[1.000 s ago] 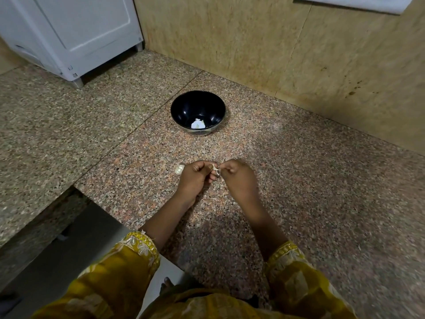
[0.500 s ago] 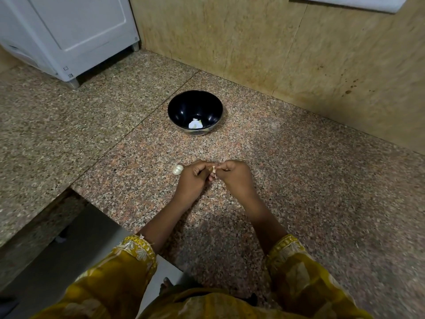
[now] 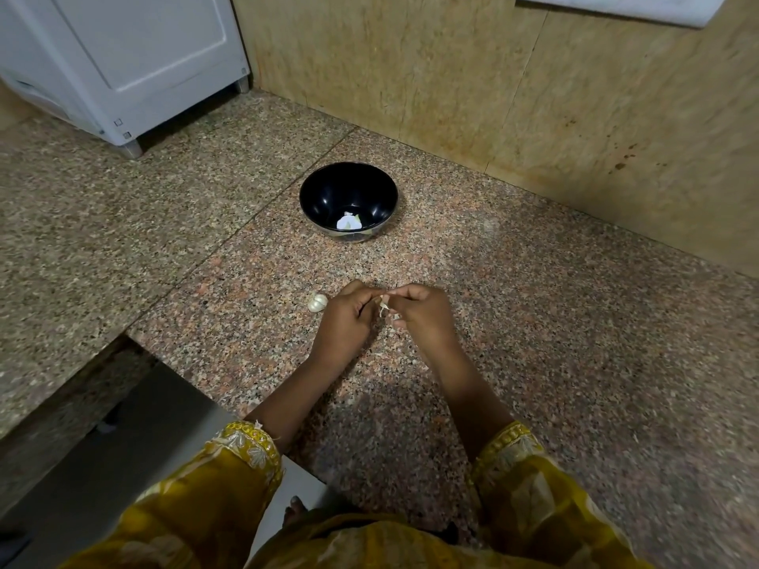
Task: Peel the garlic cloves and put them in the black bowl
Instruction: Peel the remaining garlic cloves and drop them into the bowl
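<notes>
The black bowl stands on the speckled granite counter, with white peeled garlic lying at its bottom. In front of the bowl my left hand and my right hand meet, fingers curled. Between their fingertips they pinch a small garlic clove with a strip of papery skin hanging from it. Another unpeeled garlic piece lies on the counter just left of my left hand, apart from it.
A tan stone wall rises behind the bowl. A white appliance stands on feet at the back left. The counter's edge drops off at the front left to a grey floor. Yellow sleeves cover my forearms.
My hands stay together over the same spot. The clove's skin now hangs lower between the fingertips; the view has shifted slightly.
</notes>
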